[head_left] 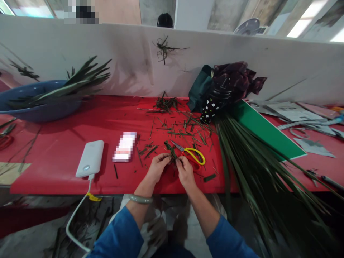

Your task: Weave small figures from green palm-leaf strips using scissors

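Observation:
Between my two hands, over the red table cover, is a small dark green piece of woven leaf. My left hand pinches its left side with thumb and fingers. On the right side, my right hand grips it the same way, close to the left fingertips. Scissors with one yellow and one red handle lie just beyond my right hand, blades pointing up and left. Cut leaf scraps are scattered behind and around the hands. The finer shape of the woven piece is too small to make out.
Left are a blue basin with long leaves, a white power bank with a cable, and a blurred-out phone. Right are long leaf strips overhanging the edge, a green board and a dark bag. A white partition stands behind.

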Action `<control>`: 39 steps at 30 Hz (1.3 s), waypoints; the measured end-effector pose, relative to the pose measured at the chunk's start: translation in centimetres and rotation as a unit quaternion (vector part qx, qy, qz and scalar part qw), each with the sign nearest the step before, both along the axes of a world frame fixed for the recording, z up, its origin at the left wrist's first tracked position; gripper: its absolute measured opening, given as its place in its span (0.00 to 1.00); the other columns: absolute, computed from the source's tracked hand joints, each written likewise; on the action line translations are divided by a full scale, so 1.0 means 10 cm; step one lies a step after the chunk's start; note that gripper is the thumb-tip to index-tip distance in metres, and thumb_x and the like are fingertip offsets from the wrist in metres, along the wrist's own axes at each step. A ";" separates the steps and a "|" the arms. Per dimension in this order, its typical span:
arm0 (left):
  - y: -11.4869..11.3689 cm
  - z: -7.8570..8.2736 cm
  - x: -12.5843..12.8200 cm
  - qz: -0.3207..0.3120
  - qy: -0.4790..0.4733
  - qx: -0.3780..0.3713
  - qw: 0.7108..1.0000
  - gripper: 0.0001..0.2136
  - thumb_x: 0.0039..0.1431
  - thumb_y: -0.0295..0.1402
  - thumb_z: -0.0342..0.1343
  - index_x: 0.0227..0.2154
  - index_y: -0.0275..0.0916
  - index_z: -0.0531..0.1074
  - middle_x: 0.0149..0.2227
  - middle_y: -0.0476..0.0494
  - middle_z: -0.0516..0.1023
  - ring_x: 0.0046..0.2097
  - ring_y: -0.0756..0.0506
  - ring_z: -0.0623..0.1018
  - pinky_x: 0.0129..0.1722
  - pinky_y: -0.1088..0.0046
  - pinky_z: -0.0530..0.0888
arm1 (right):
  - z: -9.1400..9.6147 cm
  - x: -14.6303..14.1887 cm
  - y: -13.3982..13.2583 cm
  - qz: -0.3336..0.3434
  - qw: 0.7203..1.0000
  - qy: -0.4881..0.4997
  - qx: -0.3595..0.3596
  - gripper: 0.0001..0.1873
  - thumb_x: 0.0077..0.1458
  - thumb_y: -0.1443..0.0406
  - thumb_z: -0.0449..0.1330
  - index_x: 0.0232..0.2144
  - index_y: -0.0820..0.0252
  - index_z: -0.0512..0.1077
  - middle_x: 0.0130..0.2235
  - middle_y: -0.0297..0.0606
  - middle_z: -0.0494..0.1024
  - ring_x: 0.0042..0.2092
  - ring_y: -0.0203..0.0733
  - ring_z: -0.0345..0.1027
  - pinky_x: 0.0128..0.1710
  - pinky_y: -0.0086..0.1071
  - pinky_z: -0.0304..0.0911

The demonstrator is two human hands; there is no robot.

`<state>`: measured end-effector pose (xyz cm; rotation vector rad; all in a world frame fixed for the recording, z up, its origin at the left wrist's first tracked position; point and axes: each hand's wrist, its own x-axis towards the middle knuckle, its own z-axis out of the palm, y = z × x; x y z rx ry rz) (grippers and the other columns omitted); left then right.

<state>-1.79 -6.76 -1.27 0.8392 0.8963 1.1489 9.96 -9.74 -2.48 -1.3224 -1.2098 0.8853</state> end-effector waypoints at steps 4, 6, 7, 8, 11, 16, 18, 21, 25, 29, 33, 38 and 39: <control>-0.01 0.02 0.00 -0.021 -0.030 -0.021 0.999 0.12 0.39 0.33 0.61 0.29 0.35 0.73 0.28 0.47 0.74 0.29 0.53 0.70 0.32 0.78 0.67 | 0.00 0.01 -0.01 0.048 0.991 0.120 -0.017 0.10 0.49 0.57 0.51 0.24 0.58 0.61 0.23 0.30 0.64 0.24 0.34 0.60 0.26 0.29 0.62; -0.01 0.01 -0.01 -0.036 -0.058 -0.034 0.997 0.12 0.40 0.34 0.61 0.30 0.35 0.73 0.29 0.47 0.74 0.30 0.52 0.71 0.33 0.77 0.67 | 0.02 0.01 -0.01 0.087 0.988 0.123 -0.020 0.10 0.49 0.58 0.52 0.24 0.58 0.61 0.23 0.30 0.64 0.25 0.34 0.60 0.26 0.29 0.62; -0.01 0.01 -0.01 -0.038 -0.068 -0.038 0.996 0.11 0.40 0.34 0.61 0.30 0.36 0.73 0.28 0.48 0.74 0.29 0.52 0.71 0.33 0.77 0.67 | 0.03 0.01 -0.01 0.101 0.988 0.117 -0.021 0.10 0.49 0.58 0.52 0.25 0.58 0.62 0.23 0.30 0.64 0.25 0.33 0.60 0.26 0.29 0.62; -0.01 0.01 -0.01 -0.039 -0.076 -0.041 0.996 0.11 0.39 0.33 0.61 0.29 0.36 0.73 0.27 0.48 0.74 0.29 0.53 0.71 0.33 0.76 0.67 | 0.04 0.00 -0.01 0.110 0.988 0.110 -0.021 0.10 0.49 0.58 0.52 0.25 0.58 0.62 0.24 0.31 0.65 0.25 0.34 0.60 0.25 0.29 0.62; 0.00 0.00 -0.02 -0.034 -0.088 -0.040 0.995 0.10 0.37 0.32 0.62 0.26 0.35 0.72 0.26 0.49 0.73 0.29 0.52 0.71 0.33 0.76 0.67 | 0.04 0.00 0.01 0.121 0.989 0.090 -0.009 0.10 0.50 0.59 0.51 0.25 0.58 0.63 0.24 0.31 0.65 0.25 0.34 0.60 0.25 0.29 0.62; 0.01 -0.02 -0.02 -0.021 -0.087 -0.031 0.996 0.09 0.37 0.31 0.62 0.24 0.35 0.71 0.25 0.50 0.73 0.29 0.53 0.71 0.35 0.75 0.67 | 0.03 0.01 0.01 0.108 0.994 0.028 0.013 0.09 0.51 0.60 0.50 0.27 0.58 0.65 0.24 0.32 0.67 0.26 0.35 0.61 0.27 0.29 0.62; 0.01 -0.03 -0.02 -0.018 -0.077 -0.025 0.997 0.09 0.37 0.32 0.62 0.24 0.35 0.72 0.26 0.49 0.73 0.29 0.52 0.71 0.36 0.75 0.67 | 0.03 0.01 0.00 0.100 0.995 0.022 0.010 0.11 0.52 0.59 0.49 0.28 0.58 0.66 0.25 0.33 0.68 0.28 0.36 0.62 0.29 0.30 0.62; 0.01 -0.05 -0.01 -0.016 -0.057 -0.021 0.998 0.10 0.37 0.32 0.62 0.25 0.34 0.72 0.26 0.49 0.74 0.30 0.52 0.72 0.35 0.75 0.67 | 0.03 0.01 0.00 0.100 0.994 0.035 0.009 0.12 0.52 0.58 0.49 0.29 0.59 0.66 0.25 0.33 0.68 0.29 0.36 0.62 0.29 0.29 0.61; -0.01 -0.01 0.00 -0.027 -0.029 -0.014 0.999 0.08 0.37 0.31 0.62 0.23 0.35 0.71 0.24 0.51 0.72 0.27 0.54 0.70 0.31 0.78 0.66 | 0.00 0.00 0.00 0.108 0.993 0.043 -0.003 0.10 0.49 0.59 0.52 0.29 0.60 0.66 0.24 0.32 0.69 0.26 0.35 0.61 0.26 0.28 0.60; -0.03 0.03 0.01 -0.042 -0.017 -0.019 0.999 0.08 0.37 0.32 0.62 0.22 0.35 0.72 0.23 0.52 0.72 0.26 0.54 0.69 0.30 0.79 0.65 | -0.03 -0.01 0.00 0.101 0.993 0.057 -0.020 0.10 0.49 0.60 0.52 0.30 0.60 0.67 0.25 0.33 0.70 0.25 0.35 0.62 0.25 0.29 0.61; -0.02 0.03 0.00 -0.048 -0.034 -0.019 0.998 0.08 0.38 0.33 0.62 0.23 0.34 0.72 0.22 0.51 0.72 0.25 0.54 0.68 0.29 0.78 0.65 | -0.02 -0.02 0.00 0.097 0.993 0.067 -0.030 0.11 0.49 0.59 0.52 0.30 0.60 0.67 0.26 0.33 0.71 0.25 0.35 0.63 0.25 0.29 0.62; -0.03 0.03 0.00 -0.046 -0.031 -0.030 0.998 0.10 0.35 0.32 0.63 0.23 0.33 0.72 0.23 0.50 0.73 0.27 0.53 0.70 0.31 0.77 0.67 | 0.00 -0.02 -0.01 0.087 0.995 0.041 -0.035 0.11 0.49 0.59 0.52 0.29 0.61 0.67 0.24 0.33 0.70 0.24 0.35 0.62 0.24 0.28 0.60; -0.03 0.04 0.00 -0.047 -0.027 -0.033 0.998 0.10 0.34 0.31 0.63 0.23 0.33 0.72 0.23 0.50 0.73 0.27 0.53 0.70 0.32 0.77 0.67 | 0.00 -0.02 -0.01 0.088 0.995 0.041 -0.037 0.11 0.49 0.59 0.52 0.29 0.61 0.67 0.24 0.33 0.69 0.24 0.34 0.62 0.24 0.28 0.60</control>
